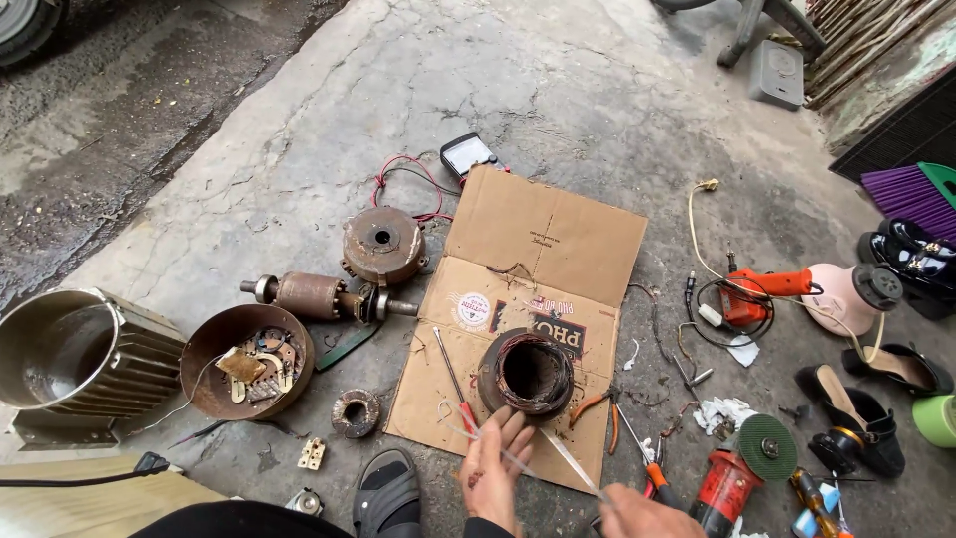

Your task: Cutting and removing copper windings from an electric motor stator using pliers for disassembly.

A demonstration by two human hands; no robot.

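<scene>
Clear plastic sleeving runs between my two hands at the near edge: my left hand has its fingers curled around one end, and my right hand, partly cut off by the frame, pinches the other end. Just left of them I see my black sandal on the concrete floor. Right of my right hand lies a red angle grinder with a green disc. Just beyond my left hand, a wound stator sits on the flattened cardboard, with a red-handled screwdriver beside it on the left. Further left rest a rusty end cover and a finned motor housing. Beyond those lie the rotor and a round end bell. Farthest, a meter with red leads sits past the cardboard.
</scene>
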